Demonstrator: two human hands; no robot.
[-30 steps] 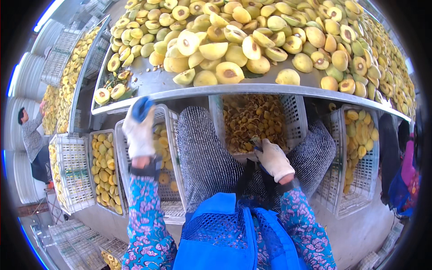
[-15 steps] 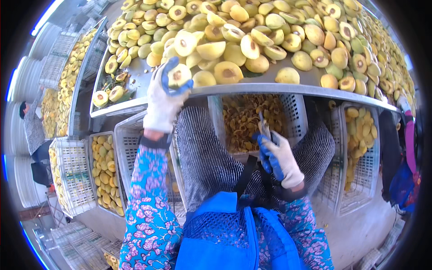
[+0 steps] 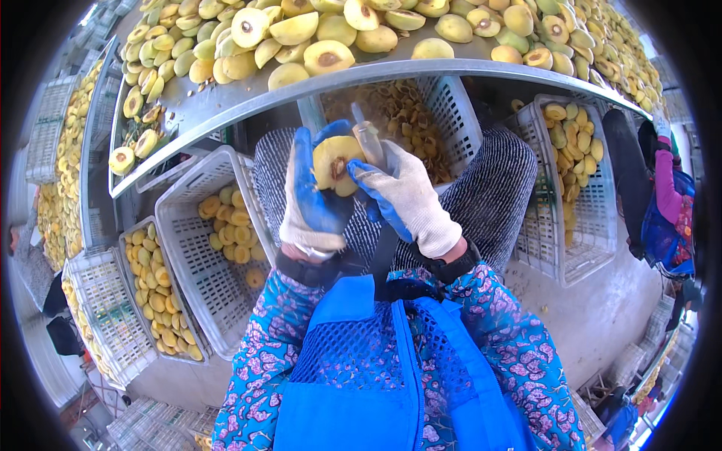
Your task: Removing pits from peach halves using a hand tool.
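A yellow peach half [image 3: 328,159] rests in my left hand [image 3: 312,207], its cut face and brown pit area showing between the gloved fingers. My right hand [image 3: 416,194], in a white glove with blue palm coating, is closed on a short hand tool [image 3: 369,143] with a tan shaft and a narrow greyish tip pointing up. Its fingertips meet the right side of the fruit; the tool's lower part is hidden in the grip. Both hands are above my lap, in front of a metal table [image 3: 226,120] heaped with peach halves [image 3: 328,57].
Between my knees stands a crate [image 3: 468,128] of brown and yellow scraps. Left are a crate [image 3: 171,218] with some peach halves and a fuller crate [image 3: 197,352]. Another peach crate [image 3: 547,195] stands right. A person's pink sleeve [image 3: 667,188] shows at far right.
My left hand has come back from the table edge with the peach half, meeting my right hand over my lap. My right hand has moved up and left with the tool.
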